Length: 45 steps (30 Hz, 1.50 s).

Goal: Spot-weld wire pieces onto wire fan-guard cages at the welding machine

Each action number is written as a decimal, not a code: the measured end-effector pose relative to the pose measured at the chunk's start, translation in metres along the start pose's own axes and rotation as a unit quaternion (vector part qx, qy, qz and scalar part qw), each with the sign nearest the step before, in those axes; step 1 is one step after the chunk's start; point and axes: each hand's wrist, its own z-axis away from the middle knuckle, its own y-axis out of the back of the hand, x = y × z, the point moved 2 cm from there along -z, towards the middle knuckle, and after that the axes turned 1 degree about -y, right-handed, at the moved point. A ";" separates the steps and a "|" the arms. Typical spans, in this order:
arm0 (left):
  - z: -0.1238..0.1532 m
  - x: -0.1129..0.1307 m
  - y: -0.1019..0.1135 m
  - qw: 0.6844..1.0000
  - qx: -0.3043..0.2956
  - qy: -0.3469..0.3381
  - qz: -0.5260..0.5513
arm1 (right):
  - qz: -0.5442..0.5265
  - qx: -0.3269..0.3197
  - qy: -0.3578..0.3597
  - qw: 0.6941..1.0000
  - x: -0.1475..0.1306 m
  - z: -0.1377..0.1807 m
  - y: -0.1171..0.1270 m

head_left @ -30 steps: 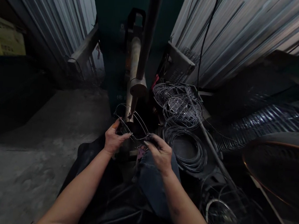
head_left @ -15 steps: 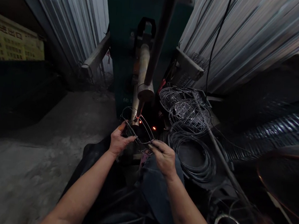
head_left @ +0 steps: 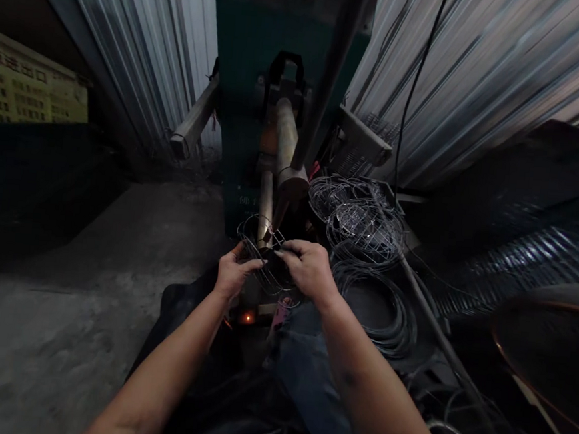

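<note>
A round wire frame [head_left: 270,284] of thin metal rods hangs at the electrode tips of a green spot welding machine [head_left: 250,47]. My left hand [head_left: 233,273] grips the left side of this frame between thumb and fingers. With fingers pinched, my right hand [head_left: 308,265] reaches in close to the lower electrode [head_left: 266,222], at the frame's right side. What sits in that pinch is small and dark, and I cannot make out whether it is the frame's wire or a separate piece. A small orange spark [head_left: 247,317] glows below the frame.
Tangled wire rings [head_left: 363,226] are piled on the right, above a coil of wire [head_left: 392,312]. A long bar [head_left: 443,336] slants past them. Stacked wire parts [head_left: 531,263] lie farther right. A yellow crate [head_left: 34,83] stands at the left.
My right hand has moved left and up, from the frame's right edge towards the electrodes. The frame has turned slightly in my left hand. The orange glow at the tips has gone; a spark shows lower down.
</note>
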 end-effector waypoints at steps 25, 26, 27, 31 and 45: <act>0.008 -0.004 0.000 0.987 0.015 0.137 0.077 | -0.071 0.069 0.005 0.995 0.037 0.071 0.013; 0.008 -0.005 0.001 0.984 0.021 0.156 0.083 | -0.071 0.066 0.017 0.995 0.033 0.068 0.012; 0.008 -0.006 0.001 0.981 0.028 0.171 0.090 | -0.069 0.055 0.027 0.996 0.030 0.063 0.010; 0.003 -0.008 0.002 0.973 0.061 0.194 0.108 | -0.048 0.026 0.039 0.998 0.017 0.039 0.005; -0.013 -0.005 0.000 0.961 0.109 0.230 0.103 | -0.042 -0.043 -0.038 0.997 0.011 -0.017 0.000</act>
